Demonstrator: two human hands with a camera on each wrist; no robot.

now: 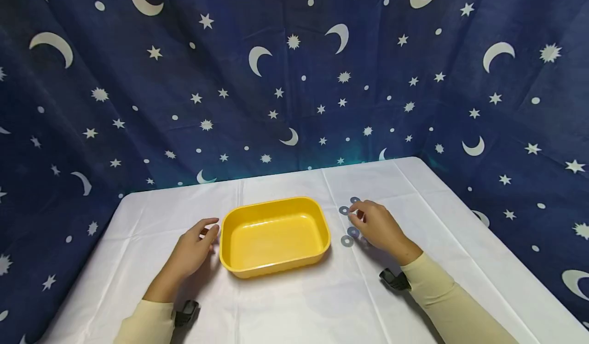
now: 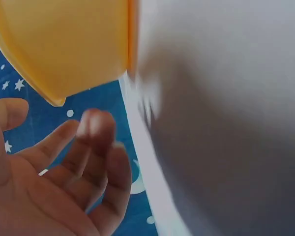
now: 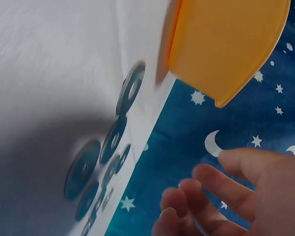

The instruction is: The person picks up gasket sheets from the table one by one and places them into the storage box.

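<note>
Currently, your right hand (image 1: 379,226), right of centre in the head view, has fingers loosely bent over the washers (image 1: 349,232), holding nothing visible. Those lie flat on the white cloth (image 1: 285,313), close together; whether any overlap, cannot tell. Likely fault: thin edges give your nails little purchase, so a pinch may skid one or drag up cloth. Close spacing could also bring two at once. Your hand partly covers the group, so a miscount is possible. Your left hand (image 1: 195,249), relaxed and unloaded, sits just beside the yellow tray (image 1: 276,235), mid-frame; a careless nudge could shift it.
</note>
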